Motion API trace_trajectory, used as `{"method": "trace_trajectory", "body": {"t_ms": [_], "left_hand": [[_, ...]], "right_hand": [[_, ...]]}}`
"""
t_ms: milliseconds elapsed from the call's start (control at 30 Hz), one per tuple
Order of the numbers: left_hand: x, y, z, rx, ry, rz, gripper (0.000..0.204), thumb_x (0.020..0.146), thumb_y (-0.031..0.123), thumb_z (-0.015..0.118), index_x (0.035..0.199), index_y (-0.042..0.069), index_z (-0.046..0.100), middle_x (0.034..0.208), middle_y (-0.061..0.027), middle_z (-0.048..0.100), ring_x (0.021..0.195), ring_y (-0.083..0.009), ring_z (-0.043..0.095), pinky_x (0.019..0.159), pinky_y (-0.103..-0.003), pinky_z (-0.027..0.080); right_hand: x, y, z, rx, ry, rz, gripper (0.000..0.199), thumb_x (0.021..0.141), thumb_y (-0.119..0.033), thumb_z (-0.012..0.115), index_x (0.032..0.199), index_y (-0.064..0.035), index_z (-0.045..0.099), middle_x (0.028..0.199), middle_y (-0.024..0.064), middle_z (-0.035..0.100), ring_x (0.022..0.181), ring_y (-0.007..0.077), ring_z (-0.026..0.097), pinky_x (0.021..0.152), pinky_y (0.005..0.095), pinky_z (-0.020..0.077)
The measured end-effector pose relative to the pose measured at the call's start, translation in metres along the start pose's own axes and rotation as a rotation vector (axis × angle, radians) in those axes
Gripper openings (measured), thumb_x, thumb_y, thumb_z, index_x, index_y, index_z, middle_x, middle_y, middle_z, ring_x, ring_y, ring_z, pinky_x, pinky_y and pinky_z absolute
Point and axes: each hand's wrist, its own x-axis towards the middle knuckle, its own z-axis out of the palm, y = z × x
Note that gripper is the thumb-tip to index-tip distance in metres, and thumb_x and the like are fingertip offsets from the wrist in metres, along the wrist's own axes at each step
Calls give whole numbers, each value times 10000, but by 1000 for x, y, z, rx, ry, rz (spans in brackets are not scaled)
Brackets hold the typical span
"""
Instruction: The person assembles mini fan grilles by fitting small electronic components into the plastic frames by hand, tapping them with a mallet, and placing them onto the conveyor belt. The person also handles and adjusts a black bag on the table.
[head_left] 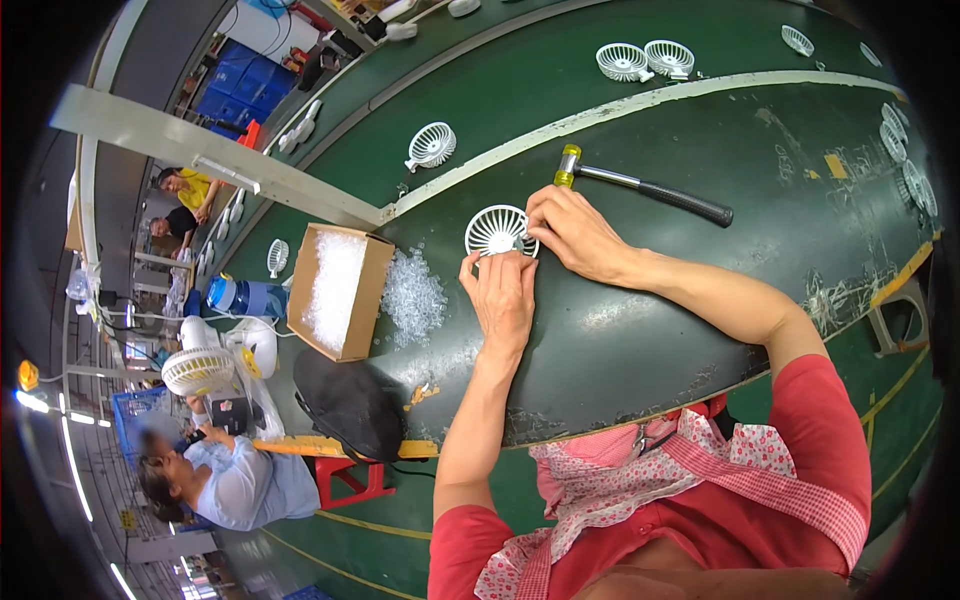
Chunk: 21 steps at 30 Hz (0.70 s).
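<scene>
Red shirt [690, 535] cut off; fingers [511, 272] partly hide white grille [493, 224]

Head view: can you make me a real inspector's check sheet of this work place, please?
Surface: dark table, scuffed, worn at the edge.
Job's things: white grille on the table, by both hands; hammer lying beyond the right hand.
Clutter: open box of clear bits, a loose pile beside it; black bundle near the edge.
Hands: left hand at the grille's near side, right at its right rim; exact grip unclear.
Cables: thin black cord below the table's edge.
Surroundings: green belt with more grilles; seated person at left.
</scene>
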Motion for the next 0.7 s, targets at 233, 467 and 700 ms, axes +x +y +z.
{"method": "trace_trajectory", "body": {"t_ms": [233, 467, 700], "left_hand": [[-2, -5, 0, -119, 74, -198, 243, 785, 44, 789, 953, 57, 613, 889, -49, 650, 863, -234, 599, 946, -425, 385], [-3, -2, 2, -190, -23, -268, 423, 787, 36, 781, 1161, 24, 585, 966, -107, 634, 905, -291, 601, 842, -410, 452], [0, -7, 4, -87, -36, -183, 392, 804, 43, 763, 1154, 42, 589, 969, -94, 645, 895, -264, 632, 794, -381, 461]], "right_hand": [[0, 1, 2, 573, 96, 413, 126, 1021, -129, 552, 1056, -8, 548, 1030, 30, 573, 861, 97, 524, 772, 271, 456], [-3, 1, -2, 753, 8, 528, 134, 1016, -114, 545, 1098, -8, 548, 960, 36, 618, 849, 89, 554, 775, 251, 486], [-6, -5, 2, 806, -143, 400, 233, 983, -42, 561, 1206, -10, 502, 1069, 63, 620, 872, 91, 567, 794, 255, 488]]}}
